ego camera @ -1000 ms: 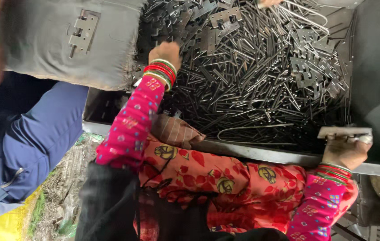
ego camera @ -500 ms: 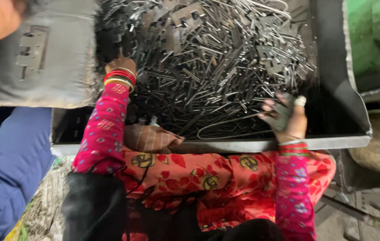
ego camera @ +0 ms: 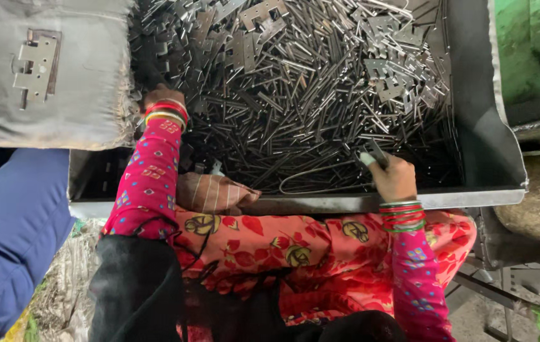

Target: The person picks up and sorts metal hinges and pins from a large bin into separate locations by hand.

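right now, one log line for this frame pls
left hand: reaching into heap of thin dark metal pins | right hand: gripping a pin | black metal tray: holds heap | grey sack: beside tray

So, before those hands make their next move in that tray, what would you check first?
1. Right hand grips a dark metal piece: ok.
2. Left hand fingers in sight: not ok, they are sunk in the pile of metal pins.
3. Wire loop free of the right hand: cannot tell, it ends close beside it.
4. Hinge plate lies flat on the grey sack: ok.
5. Blue sleeve of the person nearby is outside the tray: ok.
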